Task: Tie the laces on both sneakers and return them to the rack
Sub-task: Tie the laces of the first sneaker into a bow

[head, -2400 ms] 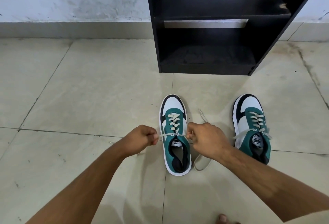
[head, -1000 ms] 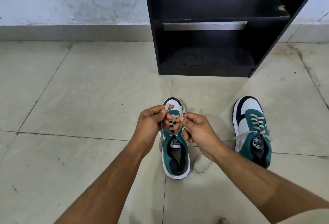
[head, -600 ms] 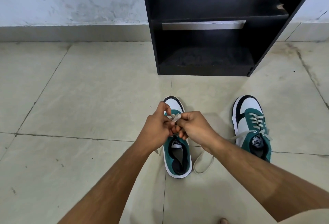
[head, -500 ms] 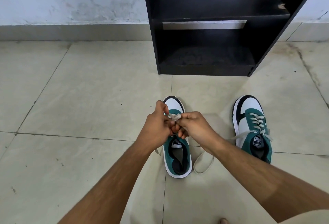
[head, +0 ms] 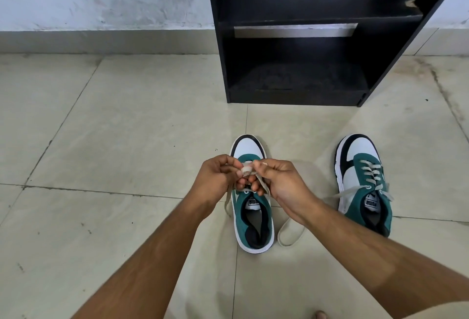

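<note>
Pinching the lace (head: 245, 168) above the near sneaker (head: 253, 219), both hands' fingers (head: 239, 174) hold it; second sneaker (head: 365, 186) lies right of them.

Two sneakers stood side by side on the floor (head: 127, 141), toes toward the rack (head: 291, 39) behind them. The left sneaker (head: 253, 217) sat under both hands; the right sneaker (head: 365, 181) lay well apart, rightward.

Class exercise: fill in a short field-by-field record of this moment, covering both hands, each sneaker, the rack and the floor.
left hand: pinching lace
right hand: pinching same lace
left sneaker: on floor, knot in progress
right sneaker: on floor, lace ends loose, untied
rack: black, visible shelves hold no shoes
floor: beige tiles
</note>
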